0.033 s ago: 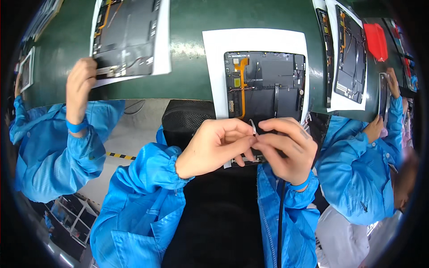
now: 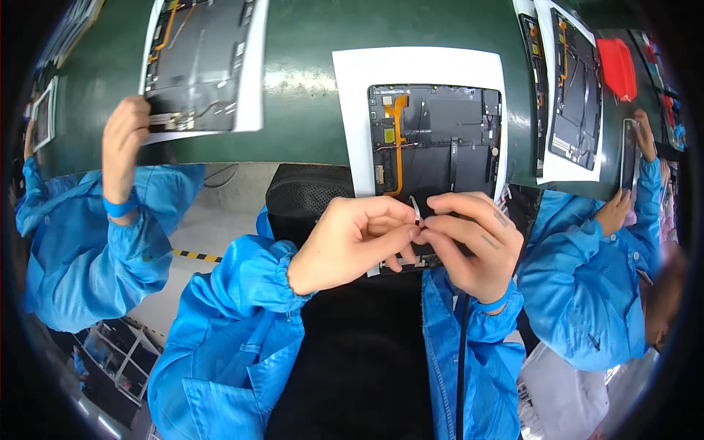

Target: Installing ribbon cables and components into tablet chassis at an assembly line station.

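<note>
Both hands [image 2: 418, 238] on white strip [image 2: 415, 209]

Bright overhead light, glare on green table [image 2: 308, 81]; fisheye bending, dark blurred rim.

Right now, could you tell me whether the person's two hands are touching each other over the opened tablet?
Touching. The head view shows the left hand and right hand meeting at the fingertips, pinching a small pale strip, with no gap visible.

The dark green surface [image 2: 308, 95] carries a white sheet [image 2: 352, 110] in the middle, with an opened tablet [image 2: 440, 139] on it. Similar sheets with opened tablets lie at the left [image 2: 253, 81] and the right [image 2: 546, 88]. A red tray [image 2: 617, 67] lies far right.
</note>
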A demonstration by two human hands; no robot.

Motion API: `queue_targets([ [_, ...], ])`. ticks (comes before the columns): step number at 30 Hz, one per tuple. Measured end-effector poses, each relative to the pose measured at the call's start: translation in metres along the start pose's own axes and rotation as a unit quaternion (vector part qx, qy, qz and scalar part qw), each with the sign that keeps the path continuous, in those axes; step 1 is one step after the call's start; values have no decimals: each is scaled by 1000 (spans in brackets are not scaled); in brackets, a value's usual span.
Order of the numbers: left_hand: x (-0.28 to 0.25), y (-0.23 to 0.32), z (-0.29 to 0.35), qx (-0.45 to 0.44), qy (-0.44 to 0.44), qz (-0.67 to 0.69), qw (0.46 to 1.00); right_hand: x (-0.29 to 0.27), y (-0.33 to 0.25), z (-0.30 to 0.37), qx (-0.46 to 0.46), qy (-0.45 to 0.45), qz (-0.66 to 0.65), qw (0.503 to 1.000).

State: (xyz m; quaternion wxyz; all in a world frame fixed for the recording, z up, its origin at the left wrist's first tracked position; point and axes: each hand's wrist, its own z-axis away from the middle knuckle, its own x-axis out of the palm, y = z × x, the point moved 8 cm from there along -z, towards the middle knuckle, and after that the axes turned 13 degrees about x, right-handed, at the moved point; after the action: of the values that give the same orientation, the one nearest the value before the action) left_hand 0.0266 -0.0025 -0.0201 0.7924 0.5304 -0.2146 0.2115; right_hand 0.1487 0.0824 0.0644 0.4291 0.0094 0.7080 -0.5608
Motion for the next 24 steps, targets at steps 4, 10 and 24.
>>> queue_targets([
  [4,-6,3,4,52,-1,-51,997,8,-7,3,-77,-4,55,995],
  [10,-7,21,3,142,-15,-198,970,12,-15,-1,-70,-13,94,993],
  [24,-17,21,10,120,-42,-229,965,-47,51,13,181,82,61,978],
])
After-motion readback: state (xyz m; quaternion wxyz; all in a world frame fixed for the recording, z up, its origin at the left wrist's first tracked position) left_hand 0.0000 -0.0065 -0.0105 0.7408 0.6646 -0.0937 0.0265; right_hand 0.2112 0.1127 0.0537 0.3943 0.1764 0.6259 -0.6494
